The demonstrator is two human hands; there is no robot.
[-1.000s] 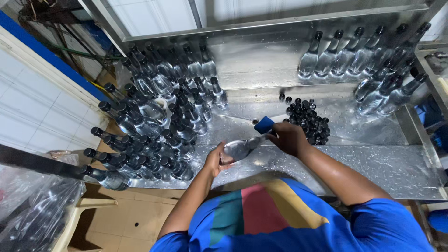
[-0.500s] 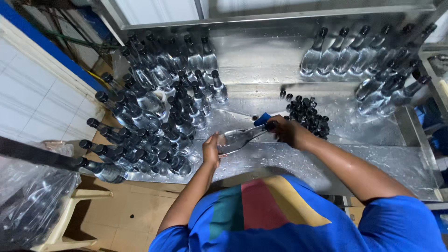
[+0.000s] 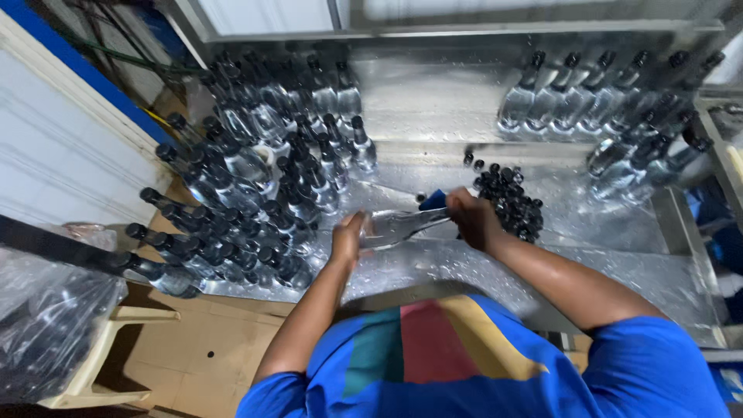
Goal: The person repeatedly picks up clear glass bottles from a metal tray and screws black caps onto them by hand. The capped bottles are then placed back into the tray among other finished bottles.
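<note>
The bottle (image 3: 395, 227) has tipped flatter since a second ago. The left hand (image 3: 348, 240) cups its base; the right hand (image 3: 470, 219) grips its neck beside the loose black caps (image 3: 511, 200).

I see no labels, signs or screens here, only packages. The clear glass bottle (image 3: 395, 227) lying sideways between my hands is bare, with no label on it. To my left a crowd of capped clear bottles (image 3: 255, 178) stands packed together on the wet metal table (image 3: 464, 101), each with a black cap. At the far right a row of the same bottles (image 3: 588, 101) lies tilted against the back. At the lower left a clear plastic bag (image 3: 46, 325) sits on a pale stand, and flattened brown cardboard (image 3: 186, 356) lies on the floor beside it.
</note>
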